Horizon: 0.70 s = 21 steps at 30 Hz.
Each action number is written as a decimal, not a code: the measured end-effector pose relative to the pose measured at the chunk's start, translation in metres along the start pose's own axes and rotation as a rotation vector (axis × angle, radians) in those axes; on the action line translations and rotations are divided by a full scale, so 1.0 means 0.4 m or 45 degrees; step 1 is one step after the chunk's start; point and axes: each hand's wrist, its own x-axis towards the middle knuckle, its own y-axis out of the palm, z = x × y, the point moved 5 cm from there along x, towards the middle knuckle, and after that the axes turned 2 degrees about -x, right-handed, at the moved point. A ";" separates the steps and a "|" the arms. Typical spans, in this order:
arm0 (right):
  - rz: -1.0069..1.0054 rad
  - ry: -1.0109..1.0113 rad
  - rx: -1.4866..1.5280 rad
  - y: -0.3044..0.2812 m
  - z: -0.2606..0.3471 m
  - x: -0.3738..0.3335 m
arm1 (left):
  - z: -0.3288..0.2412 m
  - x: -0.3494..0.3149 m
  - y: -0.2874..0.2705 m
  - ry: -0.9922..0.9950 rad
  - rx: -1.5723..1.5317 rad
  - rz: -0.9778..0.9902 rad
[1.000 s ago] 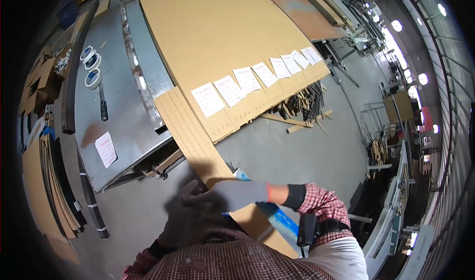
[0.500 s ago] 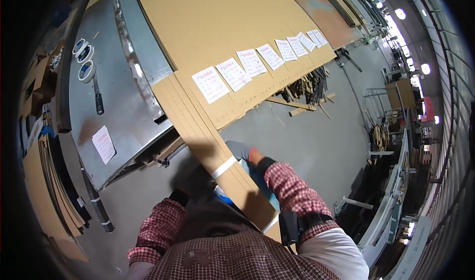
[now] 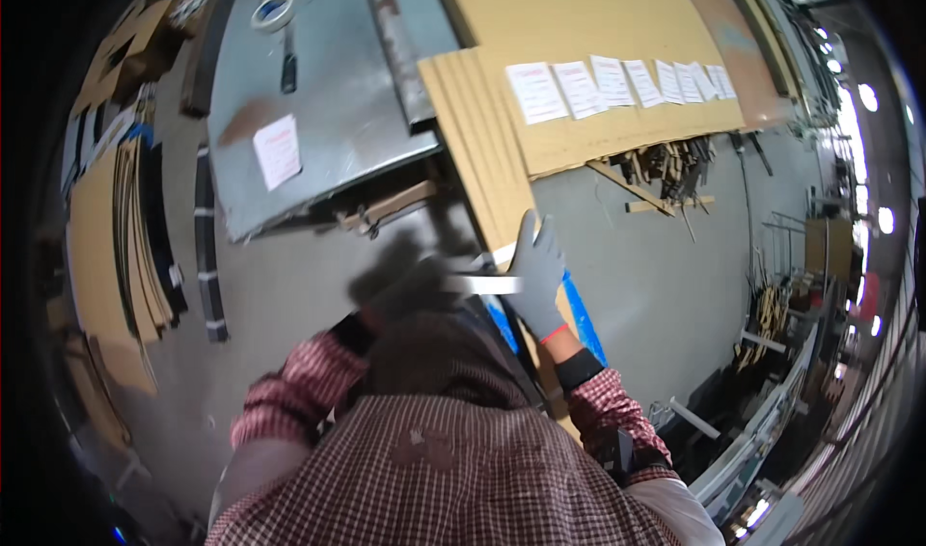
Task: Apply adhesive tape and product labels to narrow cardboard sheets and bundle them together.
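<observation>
A white strip (image 3: 482, 286), judged light and pliant, best taken by its ends, is seen between a left hand (image 3: 413, 295) whose blurred fingers cannot be read and a right hand (image 3: 536, 274) with fingers extended and parted. Cardboard strips (image 3: 484, 150) under the latter, likely stiff but easily creased, are best gripped by long edges; room is offered over gray floor (image 3: 632, 281) rightward, limited leftward by a metal table (image 3: 333, 112)

1. Right hand (image 3: 536, 268): gray glove (image 3: 542, 290), red edge (image 3: 554, 334).
2. Left hand (image 3: 410, 295): darker glove (image 3: 403, 300), blurred.
3. Black wristbands (image 3: 579, 368).
4. Red-and-white checked sleeves (image 3: 608, 401).
5. Dark checked apron (image 3: 463, 493), darker patch (image 3: 429, 451).
6. Black device (image 3: 612, 452) on right sleeve.
</observation>
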 end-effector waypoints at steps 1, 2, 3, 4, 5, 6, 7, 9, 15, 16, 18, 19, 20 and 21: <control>0.030 -0.048 0.026 -0.008 -0.009 0.006 | -0.052 0.043 0.012 0.130 0.146 0.035; 0.051 -0.099 0.015 -0.026 -0.015 0.012 | -0.077 0.113 0.033 0.066 -0.105 -0.008; 0.019 -0.202 0.246 -0.057 -0.012 0.017 | -0.070 0.166 0.034 -0.130 -0.232 -0.276; 0.256 -0.032 0.797 -0.074 -0.039 0.024 | -0.057 0.189 0.060 -0.287 -0.400 -0.353; 0.546 0.272 1.297 -0.087 -0.063 0.025 | -0.068 0.206 0.064 -0.213 -0.011 -0.581; 0.573 0.157 1.326 -0.128 -0.055 0.034 | -0.048 0.232 0.094 -0.347 0.112 -0.443; 0.630 0.044 1.130 -0.163 -0.051 0.034 | -0.024 0.238 0.123 -0.501 0.239 -0.322; 0.715 -0.188 0.732 -0.215 -0.038 0.047 | -0.001 0.230 0.140 -0.487 0.246 -0.347; 0.856 -0.508 0.590 -0.143 -0.129 0.228 | -0.039 0.193 0.137 -0.339 0.431 -0.598; 0.992 -0.553 0.578 -0.086 -0.169 0.242 | -0.045 0.198 0.154 -0.412 0.394 -0.498; 0.888 -1.049 0.210 0.011 -0.242 0.273 | -0.066 0.208 0.145 -0.418 0.607 -0.532; 0.927 -0.998 0.138 0.069 -0.289 0.296 | -0.066 0.215 0.137 -0.420 0.596 -0.486; 1.024 -0.925 -0.266 0.126 -0.345 0.299 | -0.065 0.229 0.129 -0.356 0.706 -0.329; 1.110 -0.827 -0.664 0.173 -0.381 0.304 | -0.065 0.236 0.124 -0.256 0.756 -0.131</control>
